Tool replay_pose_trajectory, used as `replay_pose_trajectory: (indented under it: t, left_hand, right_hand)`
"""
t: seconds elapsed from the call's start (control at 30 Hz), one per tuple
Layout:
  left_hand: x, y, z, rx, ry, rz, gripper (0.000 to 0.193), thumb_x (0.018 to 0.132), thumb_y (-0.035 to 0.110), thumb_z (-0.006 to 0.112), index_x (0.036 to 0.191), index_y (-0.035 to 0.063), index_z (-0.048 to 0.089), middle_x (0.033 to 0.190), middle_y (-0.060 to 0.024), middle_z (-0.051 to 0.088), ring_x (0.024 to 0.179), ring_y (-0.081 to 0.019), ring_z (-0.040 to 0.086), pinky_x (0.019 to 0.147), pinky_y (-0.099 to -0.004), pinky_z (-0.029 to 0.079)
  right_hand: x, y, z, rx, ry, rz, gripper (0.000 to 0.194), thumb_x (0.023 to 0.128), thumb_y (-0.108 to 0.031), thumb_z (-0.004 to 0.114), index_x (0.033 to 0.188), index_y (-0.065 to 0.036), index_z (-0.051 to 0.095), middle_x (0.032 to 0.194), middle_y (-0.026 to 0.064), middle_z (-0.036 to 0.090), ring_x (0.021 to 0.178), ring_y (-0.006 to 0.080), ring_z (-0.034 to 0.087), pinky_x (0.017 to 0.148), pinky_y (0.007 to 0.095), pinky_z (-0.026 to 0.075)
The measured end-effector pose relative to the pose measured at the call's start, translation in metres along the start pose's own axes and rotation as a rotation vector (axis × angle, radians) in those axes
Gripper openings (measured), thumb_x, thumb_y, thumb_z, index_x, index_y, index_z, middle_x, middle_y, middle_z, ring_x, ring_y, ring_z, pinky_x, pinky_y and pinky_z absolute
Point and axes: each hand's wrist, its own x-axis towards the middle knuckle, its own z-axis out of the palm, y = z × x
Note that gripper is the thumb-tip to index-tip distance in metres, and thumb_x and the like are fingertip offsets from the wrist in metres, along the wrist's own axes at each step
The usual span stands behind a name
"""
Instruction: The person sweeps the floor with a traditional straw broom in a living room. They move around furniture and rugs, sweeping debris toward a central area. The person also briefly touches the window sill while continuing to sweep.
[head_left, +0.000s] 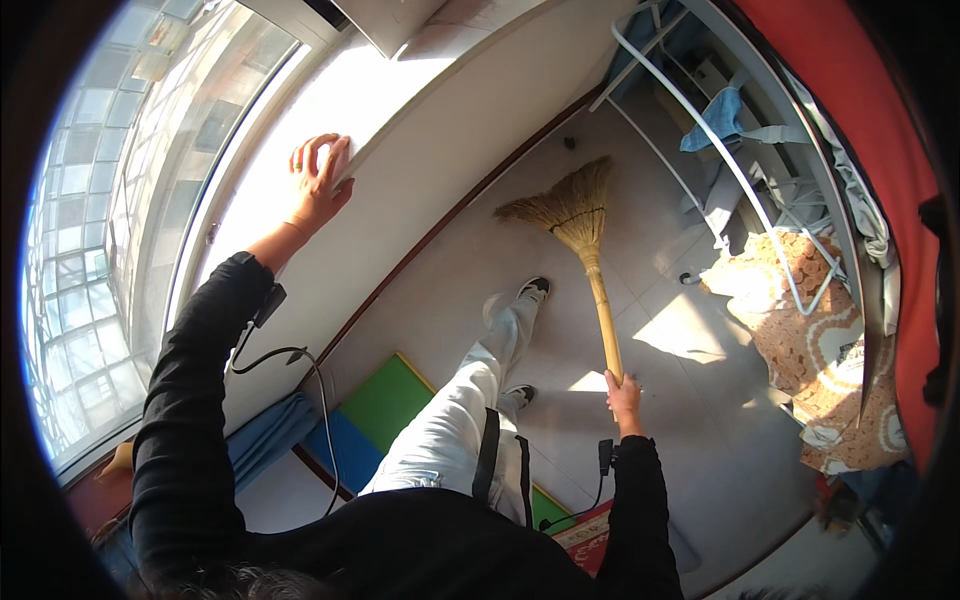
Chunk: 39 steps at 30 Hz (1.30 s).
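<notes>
My right hand (624, 396) is closed around the wooden handle of a straw broom (600, 300). The broom slants away from me, its fanned bristles (574, 202) spread over the tiled floor near the wall. On the left, my left hand (319, 176) is at the edge of a sunlit white windowsill (259, 161), fingers bent and thumb apart. Something white shows between those fingers, but the glare hides whether it is a held thing or the sill itself.
A white metal rack (712, 142) with hanging cloth stands at right, beside a brown patterned fabric (802, 337). A small dark bit (569, 142) lies beyond the bristles. Green and blue mats (386, 397) lie by the wall. A cable (326, 405) runs from my left sleeve.
</notes>
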Motion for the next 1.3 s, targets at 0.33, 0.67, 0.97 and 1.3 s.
replay_pose_trajectory:
  t: [0.33, 0.67, 0.97, 1.3]
  left_hand:
    - [0.005, 0.004, -0.002, 0.041, -0.065, 0.022, 0.080, 0.059, 0.001, 0.068, 0.131, 0.0123, 0.035, 0.126, -0.0146, 0.038, 0.119, -0.0331, 0.037, 0.096, -0.0481, 0.033]
    - [0.009, 0.004, -0.004, 0.057, -0.132, 0.027, 0.075, 0.060, -0.001, 0.065, 0.129, 0.0066, 0.035, 0.124, -0.0185, 0.037, 0.119, -0.0365, 0.037, 0.099, -0.0512, 0.033]
    - [0.007, 0.002, 0.000, 0.104, -0.134, 0.077, 0.066, 0.073, 0.002, 0.057, 0.132, 0.0063, 0.030, 0.129, -0.0199, 0.032, 0.122, -0.0395, 0.034, 0.100, -0.0538, 0.031]
    - [0.004, 0.001, -0.002, 0.144, -0.181, 0.060, 0.066, 0.075, 0.005, 0.060, 0.134, 0.0063, 0.029, 0.130, -0.0207, 0.032, 0.123, -0.0386, 0.034, 0.100, -0.0519, 0.032]
  right_hand:
    - [0.036, 0.065, -0.049, -0.026, 0.064, 0.186, 0.047, 0.084, -0.045, 0.058, 0.067, -0.002, 0.050, 0.047, 0.0051, 0.048, 0.036, 0.0149, 0.049, 0.034, 0.0287, 0.040]
    - [0.191, -0.012, -0.107, -0.088, 0.155, 0.048, 0.045, 0.084, -0.046, 0.057, 0.076, -0.002, 0.053, 0.048, 0.0038, 0.047, 0.037, 0.0129, 0.048, 0.032, 0.0280, 0.040]
    - [0.370, -0.085, -0.182, 0.056, 0.028, 0.258, 0.046, 0.082, -0.052, 0.057, 0.067, -0.009, 0.049, 0.049, -0.0005, 0.045, 0.035, 0.0114, 0.042, 0.034, 0.0261, 0.035]
    - [0.291, -0.021, -0.105, 0.458, -0.082, 0.411, 0.060, 0.080, -0.063, 0.051, 0.083, -0.003, 0.048, 0.058, 0.0030, 0.044, 0.044, 0.0130, 0.044, 0.039, 0.0287, 0.038]
